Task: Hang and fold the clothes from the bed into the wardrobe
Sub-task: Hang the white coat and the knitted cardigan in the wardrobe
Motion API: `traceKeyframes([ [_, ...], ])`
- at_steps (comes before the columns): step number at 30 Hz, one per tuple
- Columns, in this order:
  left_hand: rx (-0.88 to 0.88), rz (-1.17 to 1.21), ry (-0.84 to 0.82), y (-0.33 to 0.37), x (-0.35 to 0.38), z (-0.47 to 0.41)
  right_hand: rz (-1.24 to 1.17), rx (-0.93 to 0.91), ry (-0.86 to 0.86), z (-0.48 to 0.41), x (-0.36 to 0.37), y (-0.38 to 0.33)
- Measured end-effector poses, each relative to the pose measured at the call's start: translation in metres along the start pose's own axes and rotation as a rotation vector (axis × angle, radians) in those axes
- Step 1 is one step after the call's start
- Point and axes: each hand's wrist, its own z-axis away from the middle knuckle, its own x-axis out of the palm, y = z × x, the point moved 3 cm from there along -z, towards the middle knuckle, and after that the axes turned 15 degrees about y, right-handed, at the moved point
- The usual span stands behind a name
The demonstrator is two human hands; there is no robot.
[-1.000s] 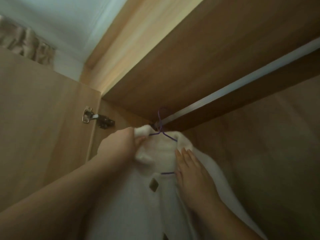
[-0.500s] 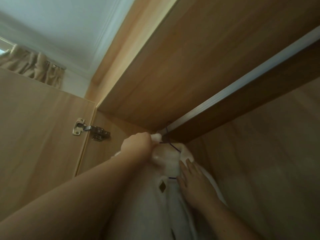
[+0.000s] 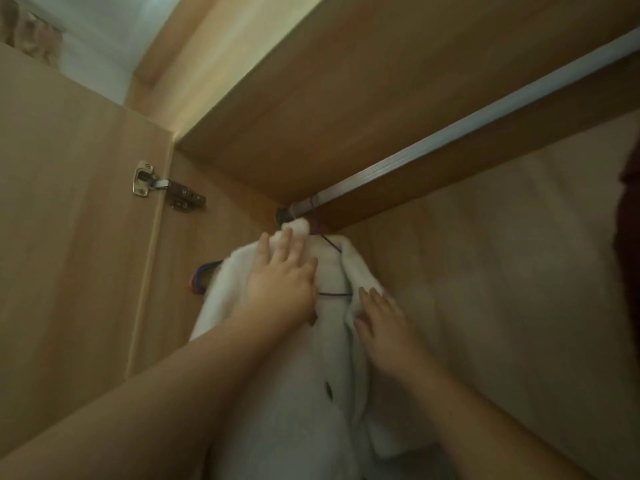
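The white garment point(image 3: 298, 393) hangs on a purple hanger point(image 3: 330, 242) from the rail point(image 3: 450, 133), frame centre. The left hand point(image 3: 282, 282) and right hand point(image 3: 379, 317) lie flat, fingers spread, apparently smoothing its front edges.

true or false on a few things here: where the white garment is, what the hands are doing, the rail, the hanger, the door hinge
1. The white garment hangs on a purple hanger hooked over the wardrobe rail. True.
2. The left hand is closed in a fist around the rail. False: it lies open, fingers spread, flat on the garment's left shoulder.
3. The right hand rests on the garment's right front edge. True.
4. The rail is crowded with other hung clothes to the right. False: the visible stretch of rail to the right is bare.
5. A metal hinge sits on the door to the left of the garment. True.
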Motion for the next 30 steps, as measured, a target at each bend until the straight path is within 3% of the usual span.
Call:
traceKeyframes([
  [4, -0.050, 0.084, -0.090, 0.016, -0.007, 0.047, 0.052, 0.019, -0.037, 0.038, -0.038, -0.013],
  [9, -0.070, 0.431, -0.070, 0.053, -0.036, 0.122, 0.218, 0.113, -0.068, 0.118, -0.099, -0.045],
  [13, -0.101, 0.726, -0.107, 0.106, -0.084, 0.198, 0.376, 0.224, -0.106, 0.210, -0.176, -0.084],
  [16, -0.032, 0.985, -0.163, 0.154, -0.139, 0.267, 0.635, 0.296, -0.137, 0.288, -0.246, -0.119],
  [18, -0.067, 1.077, -0.201, 0.171, -0.157, 0.295, 0.659, 0.304, -0.158, 0.315, -0.268, -0.132],
  [25, 0.201, 1.485, -0.507, 0.232, -0.344, 0.441, 0.979, 0.612, -0.336, 0.510, -0.444, -0.242],
  [30, 0.508, 1.650, -0.538, 0.241, -0.505, 0.528, 1.149, 0.916, -0.349, 0.638, -0.566, -0.363],
])
